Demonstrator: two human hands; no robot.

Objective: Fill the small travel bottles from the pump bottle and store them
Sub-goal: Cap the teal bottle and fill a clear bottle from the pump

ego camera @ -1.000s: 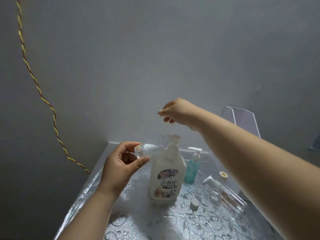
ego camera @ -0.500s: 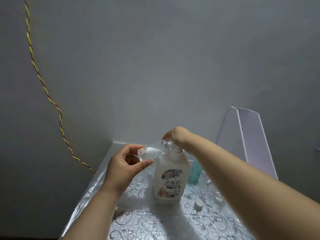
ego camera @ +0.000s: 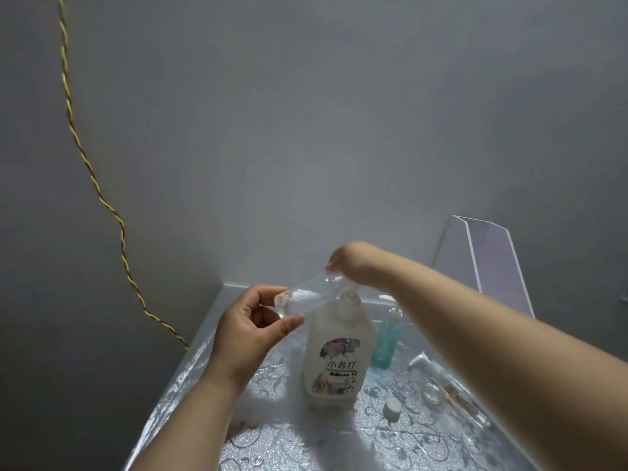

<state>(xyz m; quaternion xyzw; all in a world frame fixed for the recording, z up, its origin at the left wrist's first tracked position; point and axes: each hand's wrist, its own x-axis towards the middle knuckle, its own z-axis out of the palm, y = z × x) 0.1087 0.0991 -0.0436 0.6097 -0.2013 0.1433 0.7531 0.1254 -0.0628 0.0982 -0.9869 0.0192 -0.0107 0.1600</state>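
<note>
The small clear travel bottle (ego camera: 306,297) lies tilted in the air, its mouth up against the spout of the pump bottle (ego camera: 339,351) standing on the worktop (ego camera: 272,447). The left hand (ego camera: 248,331) pinches its base between thumb and curled fingers (ego camera: 292,323). The right hand (ego camera: 350,263) sits on the pump head, fingers bent downward; how tightly, I cannot tell. A teal bottle (ego camera: 385,341) and a white cap (ego camera: 392,407) stand near.

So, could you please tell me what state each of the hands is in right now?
Left hand: holding the clear travel bottle.
Right hand: on top of the pump bottle; open or closed cannot be told.
</note>
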